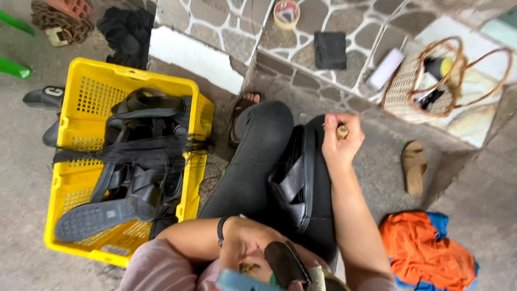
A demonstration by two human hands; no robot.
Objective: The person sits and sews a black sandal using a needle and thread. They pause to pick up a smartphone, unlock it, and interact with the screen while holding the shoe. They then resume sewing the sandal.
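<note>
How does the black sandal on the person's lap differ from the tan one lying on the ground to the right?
The black sandal rests on the person's knees, below the right hand; the tan sandal lies alone on the concrete floor. The black sandal shows broad crossing straps, while on the tan sandal only the flat footbed is plain. The black sandal looks bulkier and the tan sandal slimmer. Both are single, unpaired sandals.

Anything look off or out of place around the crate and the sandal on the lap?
A loose bundle of black thread is draped across the yellow crate and trails over its rim. One tan sandal lies alone on the floor. The black sandal on the lap looks intact.
</note>
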